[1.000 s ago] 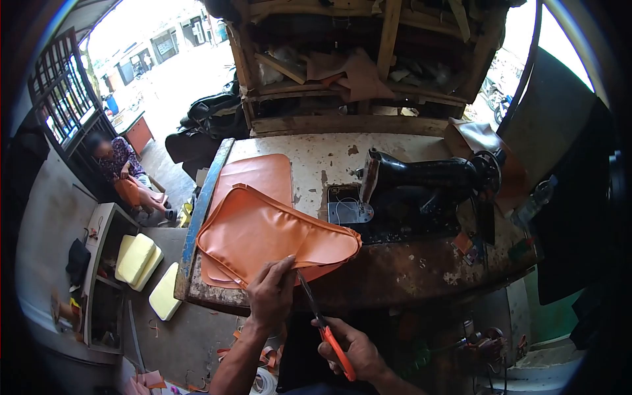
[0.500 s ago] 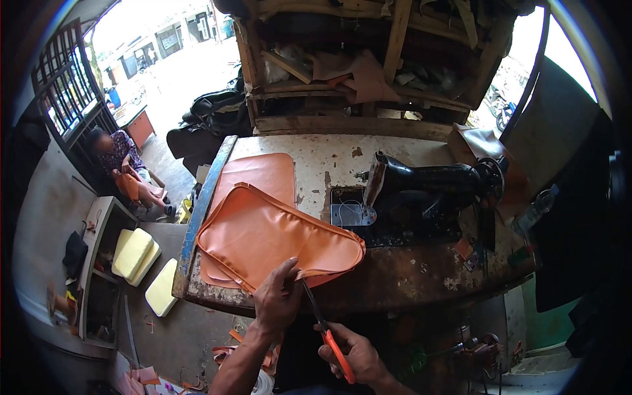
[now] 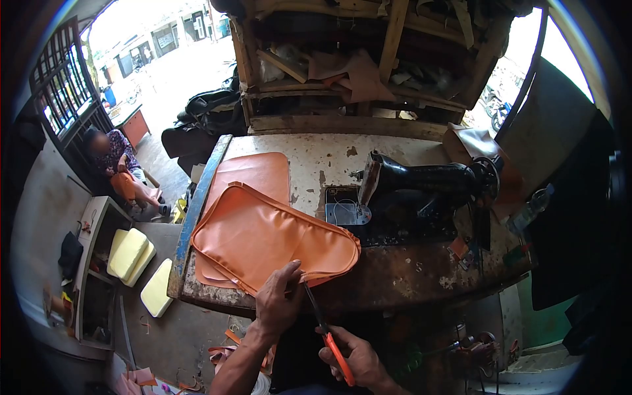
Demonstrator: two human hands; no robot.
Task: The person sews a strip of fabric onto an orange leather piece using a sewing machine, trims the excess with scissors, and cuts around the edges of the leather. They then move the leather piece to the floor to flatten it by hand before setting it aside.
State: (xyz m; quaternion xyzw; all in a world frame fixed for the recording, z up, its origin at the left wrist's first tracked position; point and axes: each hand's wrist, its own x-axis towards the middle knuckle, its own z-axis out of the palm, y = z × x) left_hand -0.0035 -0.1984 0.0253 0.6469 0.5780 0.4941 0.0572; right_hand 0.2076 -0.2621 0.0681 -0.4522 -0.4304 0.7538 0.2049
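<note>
A sewn orange leatherette cover (image 3: 263, 230) with piped edges lies on the worn table, its near edge at the table's front. My left hand (image 3: 279, 299) pinches that near edge between thumb and fingers. In my right hand (image 3: 359, 359) is a pair of scissors (image 3: 337, 354) with orange handles and dark blades. The blade tips reach the cover's edge just beside my left fingers; whether they are cutting cannot be made out. Beneath the cover lies another flat orange piece (image 3: 257, 172).
A black sewing machine (image 3: 421, 181) stands on the table (image 3: 368, 148), right of the cover. Yellow foam pads (image 3: 157, 289) lie on the floor at left. A seated person (image 3: 122, 155) holds orange material near the doorway. A wooden shelf (image 3: 349, 124) rises behind, and a plastic bottle (image 3: 532, 209) is at right.
The whole view has shifted slightly, so the table appears a little further left. Both hands keep nearly the same hold, and the scissors stay at the cover's edge.
</note>
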